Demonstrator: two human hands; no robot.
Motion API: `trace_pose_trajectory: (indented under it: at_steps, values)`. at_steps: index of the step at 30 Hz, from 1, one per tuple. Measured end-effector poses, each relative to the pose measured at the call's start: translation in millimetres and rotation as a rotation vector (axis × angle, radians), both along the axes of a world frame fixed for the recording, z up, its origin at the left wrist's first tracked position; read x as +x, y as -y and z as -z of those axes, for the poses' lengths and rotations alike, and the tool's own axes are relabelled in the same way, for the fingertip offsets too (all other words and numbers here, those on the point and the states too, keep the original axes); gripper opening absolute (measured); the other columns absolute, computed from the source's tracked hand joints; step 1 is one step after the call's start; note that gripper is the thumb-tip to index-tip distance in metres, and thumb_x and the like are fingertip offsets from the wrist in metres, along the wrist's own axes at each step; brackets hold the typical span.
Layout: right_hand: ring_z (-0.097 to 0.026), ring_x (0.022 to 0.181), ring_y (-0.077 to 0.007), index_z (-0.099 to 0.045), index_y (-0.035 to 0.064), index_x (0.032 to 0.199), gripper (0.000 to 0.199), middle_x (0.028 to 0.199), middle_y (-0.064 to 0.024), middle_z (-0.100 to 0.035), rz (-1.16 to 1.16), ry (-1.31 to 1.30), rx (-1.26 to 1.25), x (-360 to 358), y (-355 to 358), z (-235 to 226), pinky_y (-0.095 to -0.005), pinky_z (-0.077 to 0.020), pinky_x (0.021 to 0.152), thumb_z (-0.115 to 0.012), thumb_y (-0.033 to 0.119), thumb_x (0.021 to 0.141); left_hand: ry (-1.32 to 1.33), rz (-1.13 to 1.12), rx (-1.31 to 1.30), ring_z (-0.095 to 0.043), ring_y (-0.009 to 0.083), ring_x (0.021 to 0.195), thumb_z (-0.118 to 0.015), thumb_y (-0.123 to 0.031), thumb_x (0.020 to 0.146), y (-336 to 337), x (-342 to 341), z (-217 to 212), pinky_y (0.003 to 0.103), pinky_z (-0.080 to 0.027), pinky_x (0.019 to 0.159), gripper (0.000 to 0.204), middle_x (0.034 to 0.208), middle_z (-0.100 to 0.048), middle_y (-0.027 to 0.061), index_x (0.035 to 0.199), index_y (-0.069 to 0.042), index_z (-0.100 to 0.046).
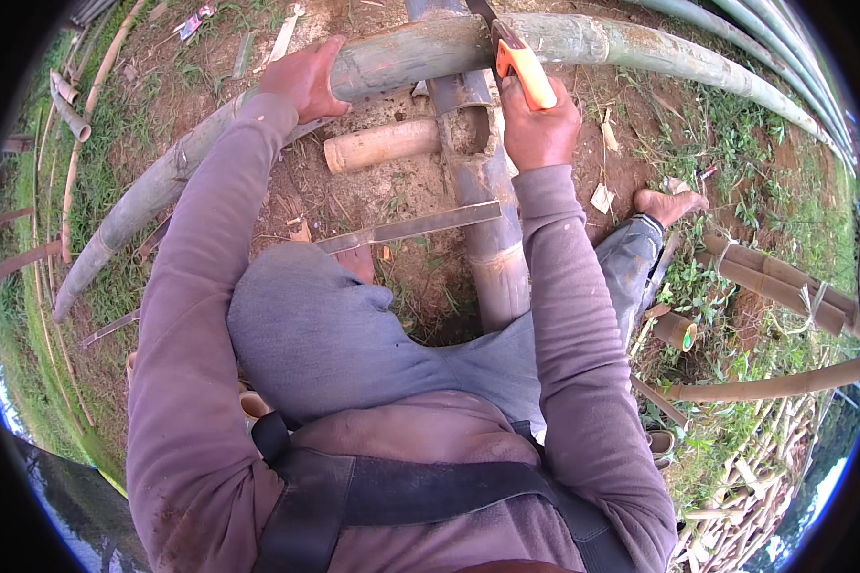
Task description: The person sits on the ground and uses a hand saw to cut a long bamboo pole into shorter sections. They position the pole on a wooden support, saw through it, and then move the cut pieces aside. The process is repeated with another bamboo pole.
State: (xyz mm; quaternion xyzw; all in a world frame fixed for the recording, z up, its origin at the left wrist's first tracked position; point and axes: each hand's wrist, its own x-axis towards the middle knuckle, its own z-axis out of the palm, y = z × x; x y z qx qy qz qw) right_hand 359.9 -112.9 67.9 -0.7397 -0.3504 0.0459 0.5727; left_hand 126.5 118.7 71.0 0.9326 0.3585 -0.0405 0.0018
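A long green bamboo pole (pixel 411 59) lies crosswise in front of me, over a thicker, darker bamboo length (pixel 500 272). My left hand (pixel 306 81) is wrapped round the pole, left of where the two cross. My right hand (pixel 543 122) grips a handsaw by its orange handle (pixel 527 74). The saw's dark blade lies across the pole near the crossing; its far end runs out of view. How deep the blade sits cannot be seen. The thick length has a notch cut in its upper side, close to my right wrist.
A short bamboo piece (pixel 382 145) lies beside the notch. A long flat strip (pixel 420 227) rests across the thick length near my knee. Tied bamboo pieces (pixel 784 286) lie at the right, long poles (pixel 784 48) at the far right, and split scraps (pixel 745 506) at the lower right.
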Motion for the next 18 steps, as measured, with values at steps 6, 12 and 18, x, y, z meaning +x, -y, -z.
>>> trace_pose_trajectory:
  at_steps: [6,12,18]
  values:
    - [-0.07,0.071,-0.0125,-0.069,0.0,0.098,0.012,0.081,-0.0071,-0.074,0.016,-0.061,-0.127,-70.9,212.2,6.9,-0.0291,-0.0558,0.069,-0.079,0.001,0.091,0.019,0.008,-0.031,-0.069,0.0372,0.119,-0.092,-0.05,0.073,4.7,-10.3,9.1,0.049,-0.059,0.1,0.107,0.141,-0.064,0.0139,0.16,-0.014,-0.039]
    - [-0.059,0.07,-0.0054,-0.068,-0.0003,0.097,0.012,0.081,-0.0005,-0.068,-0.046,-0.032,0.006,-12.8,79.3,15.3,-0.0249,-0.0491,0.063,-0.077,0.007,0.097,-0.021,0.008,-0.068,-0.067,0.0375,0.126,-0.09,-0.05,0.071,10.6,5.6,-4.0,0.047,-0.057,0.106,0.113,0.15,-0.06,0.017,0.163,-0.015,-0.035]
    - [-0.06,0.071,-0.0058,-0.07,0.0,0.102,0.012,0.084,-0.002,-0.069,-0.068,-0.099,-0.019,-27.8,75.5,4.4,-0.0258,-0.0494,0.064,-0.078,0.007,0.096,-0.112,-0.063,-0.069,-0.067,0.037,0.126,-0.089,-0.053,0.071,8.8,-0.1,-12.4,0.046,-0.056,0.106,0.115,0.15,-0.06,0.017,0.164,-0.014,-0.033]
